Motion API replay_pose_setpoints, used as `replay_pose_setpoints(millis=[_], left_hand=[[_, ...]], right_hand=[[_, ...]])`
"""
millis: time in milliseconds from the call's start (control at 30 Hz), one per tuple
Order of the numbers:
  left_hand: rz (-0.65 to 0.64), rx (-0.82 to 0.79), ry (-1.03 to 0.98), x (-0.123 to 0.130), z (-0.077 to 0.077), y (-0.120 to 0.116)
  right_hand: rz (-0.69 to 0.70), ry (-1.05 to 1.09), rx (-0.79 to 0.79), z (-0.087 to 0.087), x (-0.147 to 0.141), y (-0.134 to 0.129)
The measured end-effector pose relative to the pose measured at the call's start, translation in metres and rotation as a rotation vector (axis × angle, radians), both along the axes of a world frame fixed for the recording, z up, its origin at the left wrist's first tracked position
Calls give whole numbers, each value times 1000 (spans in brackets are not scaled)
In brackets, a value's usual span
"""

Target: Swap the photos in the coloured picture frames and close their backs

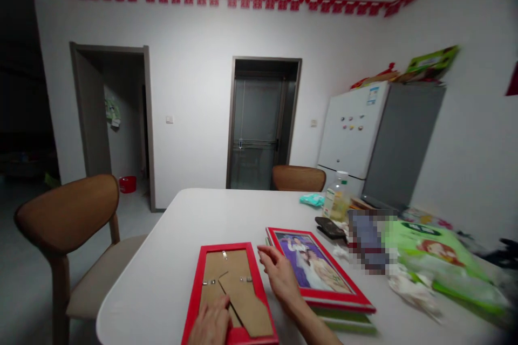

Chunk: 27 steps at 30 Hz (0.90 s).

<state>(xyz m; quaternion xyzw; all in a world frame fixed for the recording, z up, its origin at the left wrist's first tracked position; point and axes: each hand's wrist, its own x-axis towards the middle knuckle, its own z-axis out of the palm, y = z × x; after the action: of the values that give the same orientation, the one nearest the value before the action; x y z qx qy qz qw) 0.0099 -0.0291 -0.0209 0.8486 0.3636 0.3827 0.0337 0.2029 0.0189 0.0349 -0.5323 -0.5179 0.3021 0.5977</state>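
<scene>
A red photo frame [199, 272] lies face down on the white table, its brown backing board [214, 264] upward. Small metal clips sit on the board, and a dark stand strip [232, 310] runs slantwise across it. My left hand [210, 323] rests on the lower part of this backing with its fingers laid out. Just beyond the frame's right edge, my right hand [281, 277] hovers with loosely bent fingers and nothing visible in them. Beside it lies a second red frame [324, 297], face up with a photo of people; a green-edged item [343, 321] shows beneath it.
The white table [162, 259] also bears a bottle [337, 197], a black wallet-like item [332, 228], a turquoise packet [311, 200], crumpled tissues [416, 291] and a green tissue package [437, 253]. Brown chairs [73, 210] stand at the left and far side; a fridge [352, 129] stands behind right.
</scene>
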Motion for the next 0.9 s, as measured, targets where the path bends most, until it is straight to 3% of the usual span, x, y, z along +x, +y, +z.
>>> replay_pose_setpoints(millis=[100,200,233,333,433,533,667,767,900], left_hand=[[-7,-265,-461,7,36,-4],[-79,-585,-894,32,72,-10],[-112,-652,-1019,43,81,-12],[-226,-702,-1252,69,101,-14],[-250,-701,-1288,87,112,-7],[-343,-913,-1217,107,107,4],[-427,-1023,-1099,147,76,13],[-318,-890,-920,168,58,14],[-134,-753,-646,170,51,12]], right_hand=[[-8,358,-141,-10,-4,-19],[212,619,-299,-20,-31,-34],[251,684,-266,-19,-39,-38],[271,780,-96,-1,-33,-49],[138,659,-133,30,22,-49],[38,369,-197,49,97,-39],[-33,58,-320,42,168,-28],[-5,11,-357,25,188,-27],[18,-1,-361,9,194,-29]])
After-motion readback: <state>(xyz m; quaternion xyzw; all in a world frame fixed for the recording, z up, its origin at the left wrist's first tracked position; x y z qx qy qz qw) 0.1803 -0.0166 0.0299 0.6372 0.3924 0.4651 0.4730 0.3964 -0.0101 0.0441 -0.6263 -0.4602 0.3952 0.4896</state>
